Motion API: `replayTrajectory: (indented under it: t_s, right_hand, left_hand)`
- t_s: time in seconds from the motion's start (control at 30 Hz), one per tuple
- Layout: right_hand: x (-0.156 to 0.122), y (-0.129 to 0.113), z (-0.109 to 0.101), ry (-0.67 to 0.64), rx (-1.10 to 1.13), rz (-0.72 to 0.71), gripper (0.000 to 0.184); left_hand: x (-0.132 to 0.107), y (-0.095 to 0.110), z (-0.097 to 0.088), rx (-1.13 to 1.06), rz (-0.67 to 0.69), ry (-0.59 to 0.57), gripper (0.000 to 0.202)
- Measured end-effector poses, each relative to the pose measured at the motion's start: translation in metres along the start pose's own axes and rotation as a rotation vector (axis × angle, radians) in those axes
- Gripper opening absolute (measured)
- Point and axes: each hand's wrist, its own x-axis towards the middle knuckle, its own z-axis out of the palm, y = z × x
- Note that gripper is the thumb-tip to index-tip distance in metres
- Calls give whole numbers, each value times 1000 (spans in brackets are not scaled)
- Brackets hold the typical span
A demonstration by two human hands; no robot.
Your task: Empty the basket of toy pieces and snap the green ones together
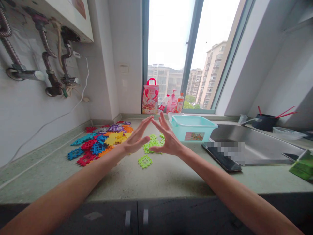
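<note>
My left hand [137, 137] and my right hand [168, 137] hover over the counter with their fingertips close together, like a peak. Both are open, fingers stretched out, and nothing is held. Beneath and between them lie several light-green square interlocking plastic pieces [153, 143], partly hidden by my right hand. One green piece [145, 161] sits apart, nearer to me. Left of my left hand spreads a pile of similar pieces: yellow ones [114, 138], blue ones [98, 148], red ones [85, 160], plus orange and purple. My left hand and forearm cover part of this pile.
A turquoise plastic tub [195, 127] stands right of my hands, beside a steel sink [259, 143]. A dark flat device [221, 158] lies at the sink's near edge. Bottles [172, 103] and a pink bag [150, 99] line the windowsill. A black pot [265, 123] is behind the sink.
</note>
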Motion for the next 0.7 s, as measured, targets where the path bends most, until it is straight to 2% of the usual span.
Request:
replayTrajectory:
  t_s: [0.07, 0.17, 0.3, 0.37, 0.47, 0.57, 0.63, 0.7]
  right_hand:
    - [0, -17, 6, -7, 36, -44, 118]
    - [0, -35, 13, -103, 104, -73, 115]
    - [0, -33, 10, -235, 423, -179, 71]
    - [1, -28, 8, -208, 630, -120, 57]
    - [3, -26, 11, -135, 812, 83, 58]
    - [4, -29, 16, -105, 811, 190, 77]
    - [4, -30, 17, -120, 732, 153, 88]
    - [2, -24, 17, -148, 567, 81, 91]
  left_hand:
    - [2, 14, 18, -215, 71, -64, 95]
    - [1, 26, 34, -414, 94, -124, 102]
    - [-3, 29, 34, -524, 5, -179, 94]
    - [-3, 32, 33, -655, -68, -203, 96]
    - [1, 35, 36, -796, -172, -245, 107]
    - [6, 35, 36, -710, -201, -282, 111]
    - [7, 30, 31, -543, -168, -324, 111]
    - [5, 21, 20, -333, -154, -363, 114]
